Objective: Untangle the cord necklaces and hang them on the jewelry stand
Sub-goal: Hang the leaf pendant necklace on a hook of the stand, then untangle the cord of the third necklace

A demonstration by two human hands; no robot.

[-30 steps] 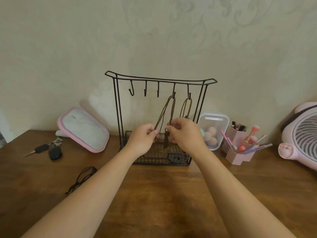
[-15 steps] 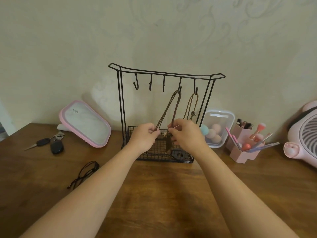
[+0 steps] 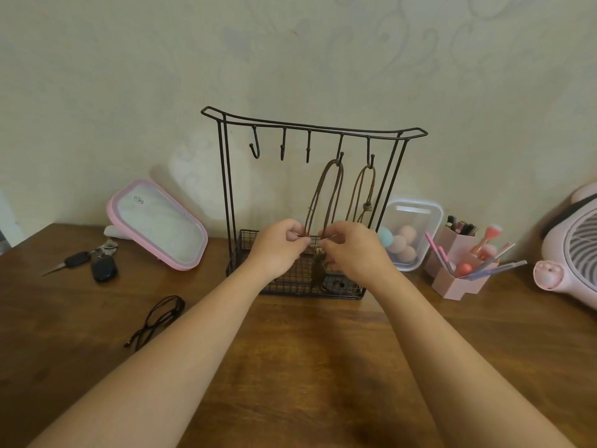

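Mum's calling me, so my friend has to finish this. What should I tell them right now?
Left hand and right hand each pinch a strand of the dark brown necklace, hung on the fourth hook from the left of the jewelry stand.
Done: the light brown necklace hangs on the fifth hook.
Left: straighten the dark one, let go, then hang the black cord lying on the table; three hooks free.
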